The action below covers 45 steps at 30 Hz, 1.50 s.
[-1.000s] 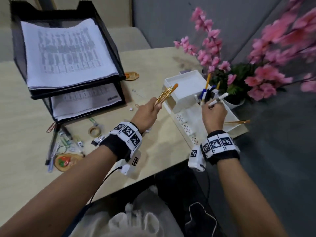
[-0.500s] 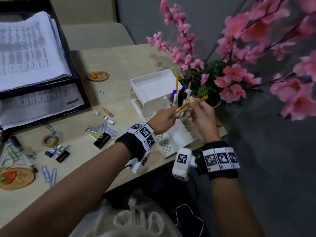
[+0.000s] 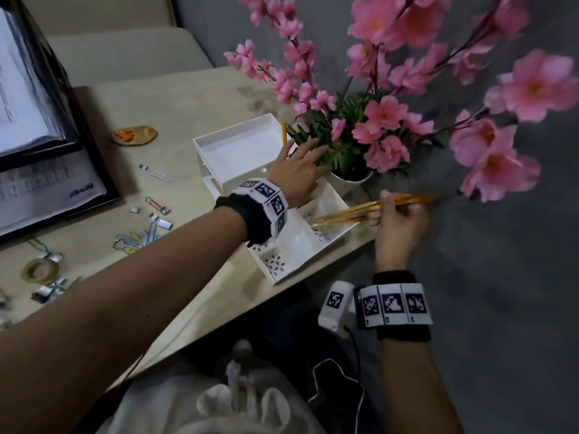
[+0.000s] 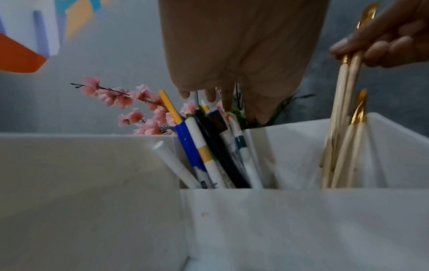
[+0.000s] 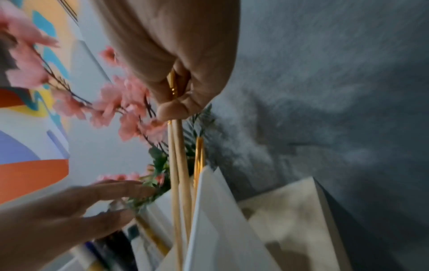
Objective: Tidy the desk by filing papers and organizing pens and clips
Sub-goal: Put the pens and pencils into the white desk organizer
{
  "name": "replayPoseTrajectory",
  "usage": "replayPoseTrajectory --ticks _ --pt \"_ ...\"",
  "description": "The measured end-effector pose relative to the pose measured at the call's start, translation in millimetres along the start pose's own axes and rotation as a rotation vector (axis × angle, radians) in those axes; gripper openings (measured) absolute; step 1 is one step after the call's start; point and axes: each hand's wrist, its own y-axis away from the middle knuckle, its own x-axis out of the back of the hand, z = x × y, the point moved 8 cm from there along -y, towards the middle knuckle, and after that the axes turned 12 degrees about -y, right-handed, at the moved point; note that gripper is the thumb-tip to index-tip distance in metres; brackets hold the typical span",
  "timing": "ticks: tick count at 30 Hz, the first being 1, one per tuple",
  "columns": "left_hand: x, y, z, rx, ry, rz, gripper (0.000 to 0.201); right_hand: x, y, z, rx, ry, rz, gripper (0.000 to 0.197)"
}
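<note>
A white desk organizer (image 3: 237,155) stands at the desk's right edge. My right hand (image 3: 393,214) grips a bunch of wooden brushes with gold ferrules (image 3: 344,211); their lower ends sit in a front compartment, as the left wrist view shows (image 4: 341,119). In the right wrist view, thumb and fingers pinch the brushes (image 5: 178,165) near the top. My left hand (image 3: 302,161) hovers open, fingers straight, over the pen cup of mixed pens (image 4: 209,152), its fingertips among the plant's leaves. It holds nothing.
A potted pink blossom plant (image 3: 351,180) crowds the organizer's far side. A black paper tray with stacked sheets (image 3: 62,126) stands at left. Paper clips (image 3: 141,238), binder clips (image 3: 50,289) and a tape roll (image 3: 40,270) lie scattered on the desk.
The brushes have passed from my left hand to my right, which now holds them down in the organizer. The left hand has opened and reached over the pen cup. The view swung right.
</note>
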Motion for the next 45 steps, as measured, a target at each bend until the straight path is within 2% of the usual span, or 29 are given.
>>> replayPoseTrajectory --ticks 2,7,10,14,18,22,27,31,34,37,40,42,44,45 --pt "-6.7 -2.2 -8.3 0.008 -0.055 -0.023 0.048 -11.9 5.2 11.8 -0.027 0.009 -0.035 0.01" --pt "-16.4 8.0 -18.7 0.045 -0.041 -0.02 0.051 -30.4 11.0 31.6 -0.104 0.01 -0.116 0.021" --pt "-19.8 13.8 -22.3 0.053 0.018 -0.043 0.058 -25.4 6.9 30.9 -0.112 0.011 -0.072 0.02" --pt "-5.1 30.3 -37.2 0.099 0.11 0.016 0.062 -18.1 11.5 8.1 0.06 0.123 0.09 0.018" --pt "12.3 76.0 -69.3 0.186 0.267 0.131 0.051 -43.3 45.0 -14.6 0.247 0.186 0.049 0.02" --pt "-3.8 150.0 -114.3 0.337 0.456 0.11 0.032 -104.5 101.9 -9.2 0.275 0.161 -0.18 0.015" --pt "-44.2 257.3 -164.0 0.542 0.499 -0.04 0.026 -204.6 215.6 17.8 0.218 0.266 -0.678 0.016" --pt "-62.7 346.9 -210.9 0.748 0.502 -0.063 0.025 -265.7 320.7 50.2 0.201 0.48 -1.131 0.015" --pt "-74.4 411.4 -242.0 0.909 0.522 -0.064 0.025 -289.5 391.9 71.2 0.286 0.717 -1.35 0.015" --pt "-87.3 466.1 -260.7 1.055 0.57 -0.081 0.026 -304.9 433.7 89.6 0.252 0.864 -1.408 0.022" --pt "-99.4 503.7 -269.4 1.138 0.637 -0.085 0.025 -312.8 446.6 97.8 0.209 0.967 -1.366 0.027" --pt "-106.5 519.3 -274.2 1.179 0.697 -0.074 0.024 -312.2 448.3 99.4 0.176 0.987 -1.349 0.024" --pt "-112.0 526.3 -279.4 1.223 0.805 -0.009 0.022 -307.9 445.2 98.2 0.155 0.982 -1.341 0.009" --pt "-114.6 527.2 -280.6 1.247 0.892 0.028 0.02 -305.0 443.4 96.3 0.133 0.948 -1.333 0.009"
